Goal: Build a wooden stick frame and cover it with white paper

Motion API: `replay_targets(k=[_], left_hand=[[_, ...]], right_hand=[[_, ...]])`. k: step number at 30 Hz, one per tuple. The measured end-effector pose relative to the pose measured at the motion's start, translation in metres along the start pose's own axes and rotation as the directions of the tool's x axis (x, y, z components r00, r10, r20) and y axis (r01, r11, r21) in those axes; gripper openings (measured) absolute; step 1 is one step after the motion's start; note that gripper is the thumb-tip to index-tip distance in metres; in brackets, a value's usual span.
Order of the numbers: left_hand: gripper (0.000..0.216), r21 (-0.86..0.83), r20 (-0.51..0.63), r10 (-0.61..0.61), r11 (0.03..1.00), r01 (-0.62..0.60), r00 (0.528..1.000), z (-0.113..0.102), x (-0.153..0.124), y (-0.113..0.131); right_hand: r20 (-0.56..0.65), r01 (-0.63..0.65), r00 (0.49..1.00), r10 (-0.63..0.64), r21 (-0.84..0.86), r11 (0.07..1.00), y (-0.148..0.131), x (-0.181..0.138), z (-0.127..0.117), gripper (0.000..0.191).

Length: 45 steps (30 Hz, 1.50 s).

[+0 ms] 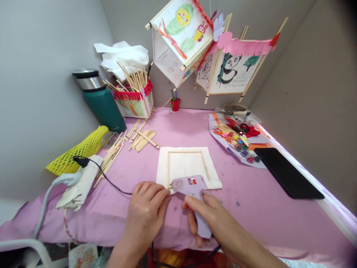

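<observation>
My right hand is shut around the grip of a lilac hot glue gun, whose nozzle points left toward the near edge of a white cloth square. Thin wooden sticks form a three-sided frame lying on that cloth. My left hand rests at the cloth's lower left corner, with its fingertips against the cloth and the bottom of the left stick. The gun's body hides the lower right part of the frame. Its black cord runs away to the left behind my left hand.
A white power strip and a yellow foam net lie left, near loose wooden sticks. A green flask, a stick-filled paper lantern, hanging lanterns, a craft-supply sheet and a black tablet surround the pink tablecloth.
</observation>
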<state>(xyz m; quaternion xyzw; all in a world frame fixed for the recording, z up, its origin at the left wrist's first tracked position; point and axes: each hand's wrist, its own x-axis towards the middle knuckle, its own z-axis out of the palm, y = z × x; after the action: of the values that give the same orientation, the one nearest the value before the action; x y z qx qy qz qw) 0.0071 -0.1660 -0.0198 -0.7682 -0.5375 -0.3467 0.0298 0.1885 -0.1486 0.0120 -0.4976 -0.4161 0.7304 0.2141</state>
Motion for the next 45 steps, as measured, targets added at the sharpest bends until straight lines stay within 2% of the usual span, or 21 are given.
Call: replay_targets(k=[11, 17, 31, 45], left_hand=[[0.012, -0.010, -0.002, 0.001, 1.000, -0.001, 1.000, 0.0020, -0.0007, -0.0020], [0.013, -0.019, -0.006, -0.007, 1.000, 0.007, 1.000, 0.0020, -0.0021, -0.0021], [0.012, -0.031, -0.026, 0.011, 0.999, -0.012, 1.000, 0.0039, -0.0020, -0.0032], [0.012, -0.031, -0.034, 0.013, 0.999, -0.015, 0.999, 0.0034, -0.0025, -0.0027]], right_hand=[[0.019, -0.035, 0.999, 0.036, -0.040, 0.999, -0.0061, -0.0018, 0.0029, 0.033], [0.034, -0.012, 0.999, 0.013, -0.041, 0.999, -0.0036, 0.0005, 0.0028, 0.032], [0.003, -0.044, 0.999, 0.044, -0.041, 0.998, 0.0008, -0.0001, -0.0008, 0.030], [-0.004, -0.016, 1.000, 0.015, -0.056, 0.998, 0.0019, 0.0009, -0.0014, 0.030]])
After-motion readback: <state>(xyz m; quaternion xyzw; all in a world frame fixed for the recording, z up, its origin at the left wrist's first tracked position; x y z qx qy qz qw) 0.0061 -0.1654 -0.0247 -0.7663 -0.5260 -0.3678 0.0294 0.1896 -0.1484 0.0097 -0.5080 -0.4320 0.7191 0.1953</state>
